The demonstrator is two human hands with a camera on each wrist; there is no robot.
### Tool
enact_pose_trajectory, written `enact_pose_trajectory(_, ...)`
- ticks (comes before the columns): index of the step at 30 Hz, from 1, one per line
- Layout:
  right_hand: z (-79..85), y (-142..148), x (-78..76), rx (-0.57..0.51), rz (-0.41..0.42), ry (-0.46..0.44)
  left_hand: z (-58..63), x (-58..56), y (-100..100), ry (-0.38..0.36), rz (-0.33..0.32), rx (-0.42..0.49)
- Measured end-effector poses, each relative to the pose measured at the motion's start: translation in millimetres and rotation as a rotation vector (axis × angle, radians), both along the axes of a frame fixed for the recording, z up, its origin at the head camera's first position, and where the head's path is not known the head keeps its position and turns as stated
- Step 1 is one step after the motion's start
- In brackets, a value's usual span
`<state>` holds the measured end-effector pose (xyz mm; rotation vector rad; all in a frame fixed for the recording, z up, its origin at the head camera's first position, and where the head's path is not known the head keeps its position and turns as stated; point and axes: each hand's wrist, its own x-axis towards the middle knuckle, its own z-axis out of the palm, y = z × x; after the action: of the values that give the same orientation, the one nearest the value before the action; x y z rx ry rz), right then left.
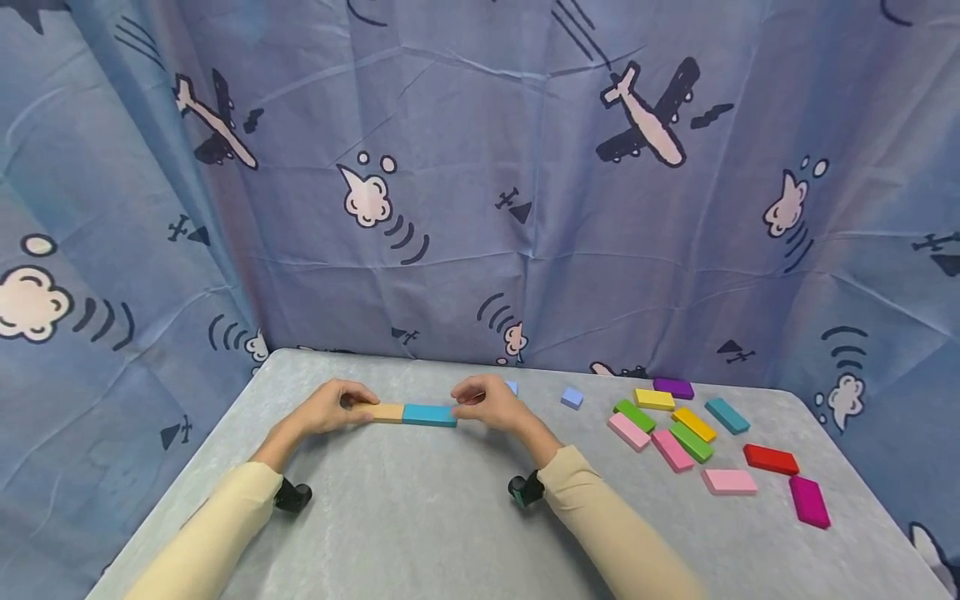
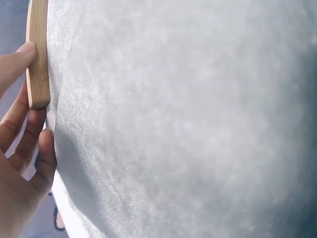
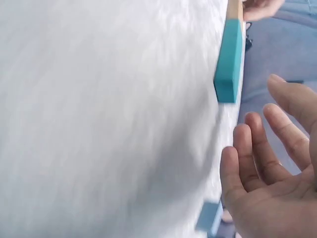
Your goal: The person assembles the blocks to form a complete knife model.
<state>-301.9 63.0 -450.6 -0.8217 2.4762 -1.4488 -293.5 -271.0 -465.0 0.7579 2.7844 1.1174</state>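
Note:
A tan block [image 1: 386, 412] and a teal block [image 1: 429, 415] lie end to end in a row on the grey table [image 1: 420, 517]. My left hand [image 1: 330, 408] is at the tan block's left end. In the left wrist view one straight fingertip [image 2: 22, 52] touches the tan block [image 2: 38, 54], and the other fingers curl loosely beside its end. My right hand [image 1: 487, 402] is at the teal block's right end. In the right wrist view its fingers [image 3: 257, 158] are spread and relaxed, a little apart from the teal block [image 3: 229, 59], holding nothing.
Several loose coloured blocks lie at the right, among them green [image 1: 634, 415], yellow [image 1: 654, 399], pink [image 1: 729, 482], red [image 1: 771, 459] and magenta [image 1: 809, 501]. A small light-blue block [image 1: 572, 397] sits behind my right hand. A patterned blue curtain [image 1: 480, 208] closes off the back and sides.

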Motion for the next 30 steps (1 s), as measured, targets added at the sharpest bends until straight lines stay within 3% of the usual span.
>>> enact_pose_trajectory(12, 14.3, 72.9, 12.0, -0.007, 0.002, 0.008, 1.7, -1.6, -2.2, 0.003, -0.023, 0.0)
enact_pose_trajectory(23, 25.0, 144.3, 31.1, 0.057, -0.074, -0.021, 1.9, -0.6, -1.4, -0.007, -0.017, 0.002)
enact_pose_trajectory(30, 20.8, 185.9, 41.4, 0.046, -0.146, -0.036, 2.3, 0.2, -0.2, 0.0, -0.028, 0.013)
